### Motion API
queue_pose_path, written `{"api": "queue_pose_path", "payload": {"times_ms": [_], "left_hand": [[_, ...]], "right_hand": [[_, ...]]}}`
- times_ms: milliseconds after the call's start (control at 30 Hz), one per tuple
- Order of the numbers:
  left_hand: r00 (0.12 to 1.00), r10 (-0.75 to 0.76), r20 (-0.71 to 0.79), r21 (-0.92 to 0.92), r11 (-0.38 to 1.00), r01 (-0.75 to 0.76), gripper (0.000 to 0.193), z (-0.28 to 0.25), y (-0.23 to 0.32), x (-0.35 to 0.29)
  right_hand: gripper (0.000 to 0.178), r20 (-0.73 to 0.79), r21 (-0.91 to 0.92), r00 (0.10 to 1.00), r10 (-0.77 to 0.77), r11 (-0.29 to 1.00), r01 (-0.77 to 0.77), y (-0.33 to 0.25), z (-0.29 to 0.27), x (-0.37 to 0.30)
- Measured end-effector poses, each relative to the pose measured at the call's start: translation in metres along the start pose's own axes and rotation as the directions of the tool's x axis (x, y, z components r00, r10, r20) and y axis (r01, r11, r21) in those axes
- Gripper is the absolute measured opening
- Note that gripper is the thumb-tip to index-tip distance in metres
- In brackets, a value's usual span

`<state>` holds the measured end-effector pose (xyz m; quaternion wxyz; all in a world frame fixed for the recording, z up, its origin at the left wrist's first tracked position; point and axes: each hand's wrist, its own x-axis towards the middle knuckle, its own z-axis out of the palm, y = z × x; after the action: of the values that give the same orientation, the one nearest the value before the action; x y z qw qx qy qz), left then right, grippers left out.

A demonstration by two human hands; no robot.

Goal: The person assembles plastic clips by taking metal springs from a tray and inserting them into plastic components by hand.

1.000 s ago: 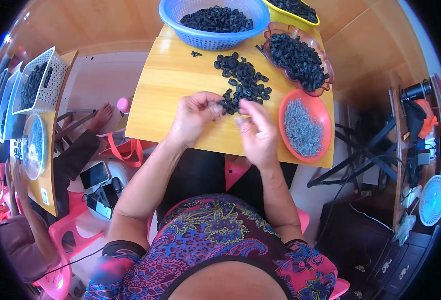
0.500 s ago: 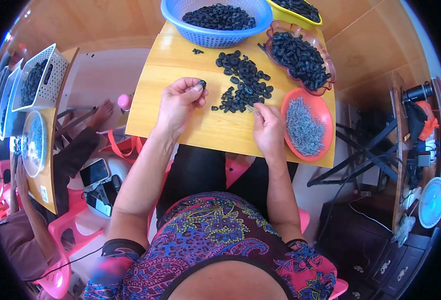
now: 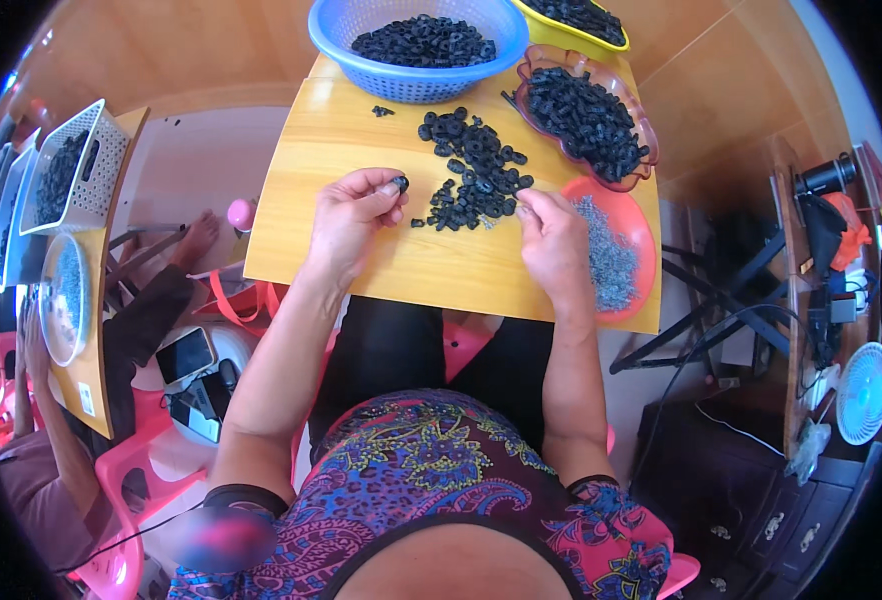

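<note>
My left hand (image 3: 361,208) is closed in a pinch on a small black plastic part (image 3: 400,184), held above the wooden table (image 3: 306,240). At the right edge of a loose pile of black parts (image 3: 481,165), my right hand (image 3: 553,230) has its thumb and forefinger pressed together. Whatever lies between those fingertips is too small to make out. Right beside that hand, and partly behind it, stands an orange-red dish (image 3: 644,235) of small silvery metal pieces (image 3: 609,262). A few of these pieces lie by the pile's near edge.
Along the far side stand a blue basket (image 3: 416,85), a yellow basin (image 3: 601,45) and a brownish scalloped tray (image 3: 645,165), all holding black parts. At left, another person's arm (image 3: 66,450) reaches to a second table (image 3: 96,385) with a white basket (image 3: 106,160).
My right hand has lifted from the pile's near edge and moved up and right, now covering part of the orange-red dish. The left hand still pinches its black part. The view has shifted slightly.
</note>
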<state>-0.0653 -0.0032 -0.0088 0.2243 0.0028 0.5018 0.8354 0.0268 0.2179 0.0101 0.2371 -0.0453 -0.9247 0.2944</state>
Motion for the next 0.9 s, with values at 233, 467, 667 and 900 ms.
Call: {"api": "queue_pose_path", "payload": {"times_ms": [233,467,667,900], "left_hand": [[1.0,-0.004,-0.012,-0.013,1.0,0.004,0.014,-0.001,0.005,0.0],[1.0,0.001,0.022,0.005,1.0,-0.001,0.015,-0.004,0.005,0.0],[0.999,0.002,0.055,-0.08,0.997,0.002,0.015,-0.004,0.005,0.0],[0.999,-0.007,0.048,-0.09,0.996,0.011,0.014,-0.006,0.006,0.002]], "right_hand": [[0.016,0.064,0.01,0.997,-0.041,0.999,0.041,-0.018,0.022,0.014],[0.018,0.181,-0.068,0.953,-0.244,0.963,0.259,-0.024,0.041,0.033],[0.021,0.317,-0.185,0.904,-0.285,0.917,0.354,-0.02,0.062,0.042],[0.013,0.391,-0.153,0.886,-0.25,0.931,0.33,-0.02,0.064,0.053]]}}
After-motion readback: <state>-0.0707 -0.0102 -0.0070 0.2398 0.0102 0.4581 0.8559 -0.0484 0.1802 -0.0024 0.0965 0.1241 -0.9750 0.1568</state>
